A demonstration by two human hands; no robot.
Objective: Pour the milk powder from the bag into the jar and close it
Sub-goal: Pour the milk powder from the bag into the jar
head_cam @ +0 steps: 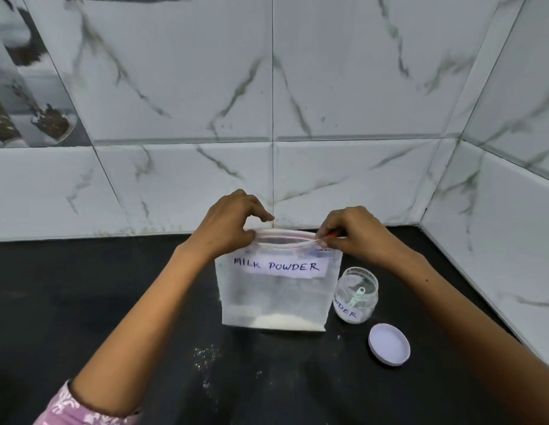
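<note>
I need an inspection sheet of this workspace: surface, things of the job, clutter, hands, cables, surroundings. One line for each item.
Surface: black counter, with white powder specks spilled in front of the bag.
Job's things: zip bag labelled MILK POWDER stands upright, a little powder at its bottom; open jar stands right of it, a small scoop inside; white lid lies on the counter nearer the camera.
Clutter: nothing seen.
Hands: left hand and right hand each pinch the bag's top edge.
Cables: nothing seen.
Surroundings: marbled white wall tiles behind and to the right.
</note>
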